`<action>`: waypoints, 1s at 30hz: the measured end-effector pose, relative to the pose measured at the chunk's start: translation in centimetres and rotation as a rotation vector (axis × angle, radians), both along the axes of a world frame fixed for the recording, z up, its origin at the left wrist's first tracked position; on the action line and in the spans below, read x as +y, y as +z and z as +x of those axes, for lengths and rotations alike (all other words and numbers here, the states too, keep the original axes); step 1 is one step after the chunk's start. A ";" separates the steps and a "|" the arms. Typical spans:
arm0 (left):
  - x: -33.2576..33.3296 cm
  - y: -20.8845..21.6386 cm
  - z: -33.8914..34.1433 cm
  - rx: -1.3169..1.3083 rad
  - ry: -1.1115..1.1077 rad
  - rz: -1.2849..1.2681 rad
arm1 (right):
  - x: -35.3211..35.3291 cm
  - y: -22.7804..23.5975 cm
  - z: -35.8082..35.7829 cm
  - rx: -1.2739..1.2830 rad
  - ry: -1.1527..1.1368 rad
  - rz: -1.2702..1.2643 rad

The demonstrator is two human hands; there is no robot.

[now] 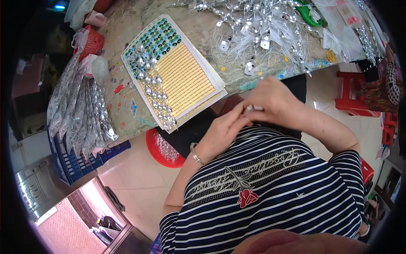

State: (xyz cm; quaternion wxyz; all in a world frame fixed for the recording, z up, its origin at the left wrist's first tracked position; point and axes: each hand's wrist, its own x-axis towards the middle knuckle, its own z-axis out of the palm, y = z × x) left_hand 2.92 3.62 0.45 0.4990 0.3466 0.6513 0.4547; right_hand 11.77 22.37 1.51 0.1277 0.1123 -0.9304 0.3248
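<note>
Close together at the table's near edge, in front of my striped shirt, are both hands. My left hand (226, 130) has a bracelet at its wrist, and its fingers are bent and pressed together. Curled over beside it, my right hand (272, 101) meets the left fingertips. A small pale, shiny piece (253, 108) shows between them, too small to name. Nearest on the table lies a stack of sticker sheets (190, 76) with green round stickers and yellow wavy strips. Strands of silver beads (158, 95) rest across its left side.
Silver ornaments with white strings (258, 29) pile up at the back right, near a green tray (308, 12). Bagged silver strands (84, 110) hang over the left edge by a red basket (91, 41). Below stand a red basin of clear beads (151, 144) and a red stool (344, 93).
</note>
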 end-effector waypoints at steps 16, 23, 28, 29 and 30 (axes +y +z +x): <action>-5.2 -4.0 -0.9 -0.209 0.532 0.029 | 0.1 -8.3 -9.9 0.014 -0.489 0.118; -5.2 -4.3 -1.4 -0.273 0.551 0.067 | 1.6 -8.5 -9.4 -0.042 -0.391 -0.116; -4.8 -3.7 -2.4 -0.247 0.463 0.012 | 1.2 -5.5 -7.7 -0.316 -0.440 -0.606; -4.5 -3.3 -2.7 -0.226 0.440 -0.006 | 1.2 -5.3 -7.6 -0.318 -0.440 -0.606; -4.3 -3.0 -3.0 -0.227 0.436 -0.007 | 1.3 -5.1 -7.4 -0.349 -0.430 -0.723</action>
